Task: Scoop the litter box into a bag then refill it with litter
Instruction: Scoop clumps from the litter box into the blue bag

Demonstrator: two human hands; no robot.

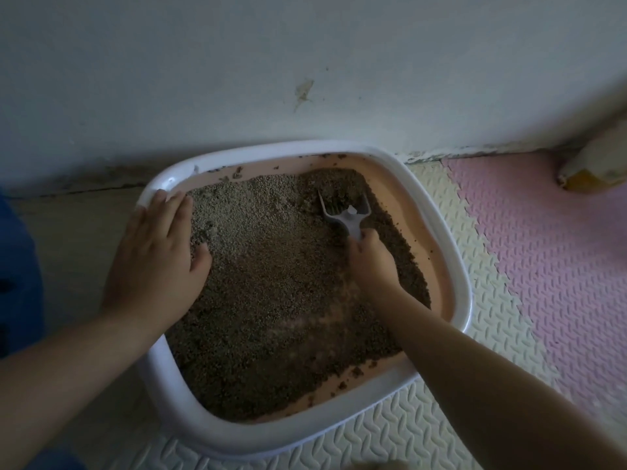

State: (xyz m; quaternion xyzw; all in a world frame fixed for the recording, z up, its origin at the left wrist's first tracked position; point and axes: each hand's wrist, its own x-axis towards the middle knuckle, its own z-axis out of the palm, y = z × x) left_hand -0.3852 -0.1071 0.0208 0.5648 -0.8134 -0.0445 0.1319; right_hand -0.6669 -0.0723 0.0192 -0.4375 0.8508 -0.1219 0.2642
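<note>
**Scoop dug into the far right corner of the litter box**

Head view, hands first. Left hand (159, 252) laid flat on the left edge of the litter box (453, 256), fingers straight and together, tips reaching toward the far left corner, thumb spread inward over the litter (271, 300); nothing grasped, only resting. Right hand (371, 262) reaching in from the near right, fingers curled round the handle of a grey scoop (346, 213), grip clenched on it. Scoop head tilted down and pushed into the grains close to the far right corner, slotted blade partly buried.

Box itself: white rim, pink inner walls, brown-grey granules across most of the floor, paler toward the far left, some crumbs stuck on the far wall.

Then the room. Box on a cream embossed floor mat (400, 432), far edge close to a pale wall (237, 79) with a scuffed patch. Pink mat (543, 252) to the right. Blurred yellowish object (592, 171) at the foot of the wall, far right. Blue shape (17, 266) at the left edge, too cut off to identify.
</note>
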